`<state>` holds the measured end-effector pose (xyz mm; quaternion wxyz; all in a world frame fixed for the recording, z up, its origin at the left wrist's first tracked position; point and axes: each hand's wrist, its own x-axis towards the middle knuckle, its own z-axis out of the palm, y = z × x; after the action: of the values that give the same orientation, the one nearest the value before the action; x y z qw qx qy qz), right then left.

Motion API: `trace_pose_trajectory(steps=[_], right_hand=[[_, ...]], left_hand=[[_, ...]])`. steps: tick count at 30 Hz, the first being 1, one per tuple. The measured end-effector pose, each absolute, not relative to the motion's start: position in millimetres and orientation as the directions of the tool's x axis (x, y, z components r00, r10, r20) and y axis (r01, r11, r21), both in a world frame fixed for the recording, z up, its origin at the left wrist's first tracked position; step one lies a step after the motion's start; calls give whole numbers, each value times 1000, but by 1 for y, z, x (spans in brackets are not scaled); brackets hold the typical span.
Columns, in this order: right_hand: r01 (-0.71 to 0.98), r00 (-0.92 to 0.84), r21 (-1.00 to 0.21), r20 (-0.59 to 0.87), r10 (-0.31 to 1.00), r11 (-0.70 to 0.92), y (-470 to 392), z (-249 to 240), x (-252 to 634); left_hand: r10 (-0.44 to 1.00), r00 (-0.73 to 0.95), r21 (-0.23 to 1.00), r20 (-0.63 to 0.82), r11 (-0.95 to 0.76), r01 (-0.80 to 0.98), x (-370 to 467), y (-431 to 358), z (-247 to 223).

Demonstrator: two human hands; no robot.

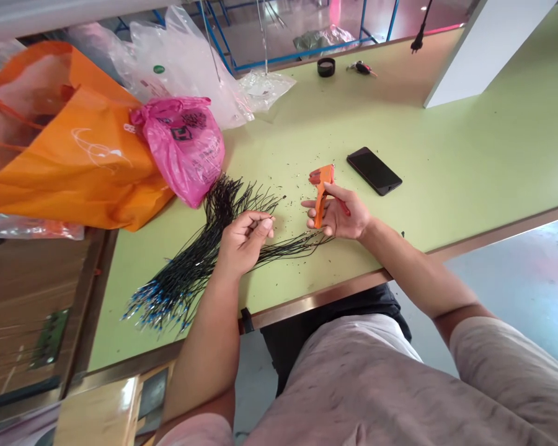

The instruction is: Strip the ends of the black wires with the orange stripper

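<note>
Head view showed the left hand (244, 243) with fingers pinched together, it seemed on a wire (272, 217). The right hand (346, 217) curled loosely round the tool (326, 174), above the table (451, 155); so loose, it could have dropped. The messy wires (181, 272) could have snagged. The pink bag (186, 155) crowded them; the phone (374, 171) lay near the right hand.
</note>
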<state>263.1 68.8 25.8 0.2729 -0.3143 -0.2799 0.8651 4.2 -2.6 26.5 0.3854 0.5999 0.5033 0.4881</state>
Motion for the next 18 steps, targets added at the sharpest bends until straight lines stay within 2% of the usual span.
trace_pose_trajectory(steps=[5,8,11,13,15,17,18], right_hand=[[-301,-660,-612,-420,623,-732,68,30,266],[-312,-714,-597,-366,597,-739,70,33,267],[-268,-712,-572,-424,560,-775,70,34,266],[-199,-722,-634,-421,549,-747,65,34,263],[-132,-716,-800,-331,614,-586,56,34,259],[-36,-615,-962,-192,765,-270,45,33,254],[48,-533,-995,-99,841,-86,41,32,253]], left_hand=[[978,24,948,206,-205,245,4,-3,27],[976,19,941,216,-213,264,4,-4,29],[979,7,939,202,-195,285,6,-4,32],[982,-9,938,189,-178,298,6,-5,32],[984,-18,938,179,-165,305,6,-4,31],[986,-24,938,165,-149,312,6,-3,30],[987,-31,938,157,-139,317,5,-2,29]])
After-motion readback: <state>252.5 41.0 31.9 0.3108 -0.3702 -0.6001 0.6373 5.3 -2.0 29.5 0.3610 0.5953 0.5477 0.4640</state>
